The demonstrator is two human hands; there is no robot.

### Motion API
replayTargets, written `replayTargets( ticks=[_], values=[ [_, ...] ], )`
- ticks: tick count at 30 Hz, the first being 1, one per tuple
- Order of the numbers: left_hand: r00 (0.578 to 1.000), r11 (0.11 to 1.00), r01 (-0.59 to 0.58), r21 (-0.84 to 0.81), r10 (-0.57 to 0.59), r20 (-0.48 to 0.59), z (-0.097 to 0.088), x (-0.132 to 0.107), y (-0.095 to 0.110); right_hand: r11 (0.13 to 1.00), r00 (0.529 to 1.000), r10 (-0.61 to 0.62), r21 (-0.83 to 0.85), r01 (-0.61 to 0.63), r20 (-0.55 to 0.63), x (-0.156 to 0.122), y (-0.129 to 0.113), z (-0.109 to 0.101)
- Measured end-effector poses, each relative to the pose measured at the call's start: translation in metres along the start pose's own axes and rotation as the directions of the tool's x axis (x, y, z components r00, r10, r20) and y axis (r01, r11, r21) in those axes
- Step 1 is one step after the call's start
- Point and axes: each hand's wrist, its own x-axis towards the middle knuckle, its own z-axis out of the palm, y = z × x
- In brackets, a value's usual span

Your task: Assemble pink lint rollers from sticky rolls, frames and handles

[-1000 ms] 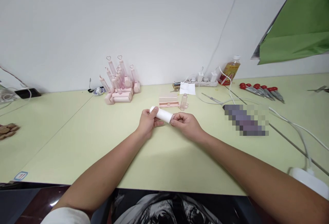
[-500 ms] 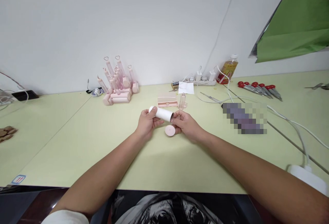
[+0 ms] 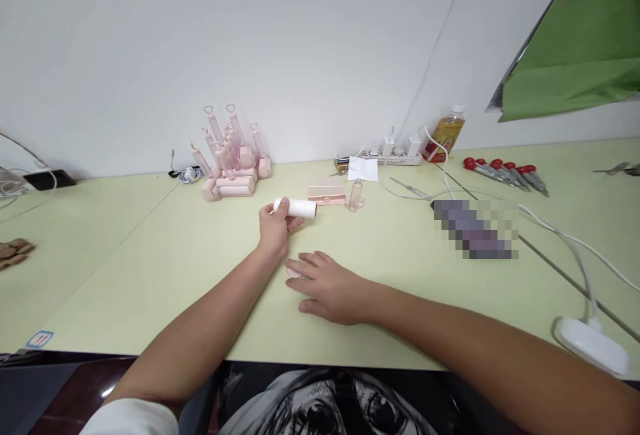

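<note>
My left hand (image 3: 276, 230) is closed around one end of a white tube (image 3: 303, 208), which it keeps raised and nearly level above the table. The tube's dark open end faces right. Lower down, my right hand (image 3: 333, 290) is palm down with its fingers spread. A small pink round cap (image 3: 293, 273) shows between its fingertips, partly covered, and seems to be on the table. Beyond the tube lie an open pink box (image 3: 327, 199) and a small clear pink tube (image 3: 355, 195) standing upright.
Pink tubes with heart-shaped loops (image 3: 231, 145) cluster by the wall at left. A power strip (image 3: 397, 159), a drink bottle (image 3: 445, 134), red-capped tools (image 3: 505, 174) and a blurred purplish object (image 3: 473, 230) occupy the right. A white adapter (image 3: 591, 345) sits near front right.
My right hand has left the tube's open end, moving down and left with the pink cap, and its fingers have spread. My left hand has shifted the tube left and slightly up.
</note>
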Motion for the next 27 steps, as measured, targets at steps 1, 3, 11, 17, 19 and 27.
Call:
replayTargets(
  ticks=[1,3,11,17,19,27],
  values=[
    [1.0,1.0,0.01,0.001,-0.01,0.006,-0.001,0.001,0.001,1.0,1.0,0.026,-0.018,-0.026,0.006,0.001,0.002,0.001],
    [0.999,0.999,0.035,0.002,-0.035,0.028,-0.002,0.001,0.001,0.994,0.995,0.102,-0.033,-0.103,-0.011,0.0,0.011,0.0],
    [0.982,0.988,0.139,0.071,-0.146,0.119,0.0,-0.005,-0.001,0.887,0.884,0.461,0.05,-0.458,-0.073,-0.014,0.043,-0.023],
    [0.978,0.984,0.153,0.095,-0.165,0.13,0.0,-0.007,-0.003,0.843,0.843,0.537,0.065,-0.534,-0.032,-0.015,0.048,-0.03],
    [0.979,0.985,0.146,0.096,-0.158,0.131,0.0,-0.007,-0.003,0.84,0.84,0.542,0.052,-0.541,-0.031,-0.016,0.049,-0.03],
    [0.98,0.984,0.149,0.1,-0.161,0.119,0.002,-0.009,0.0,0.811,0.784,0.585,0.16,-0.562,-0.208,-0.017,0.055,-0.028]
  ],
)
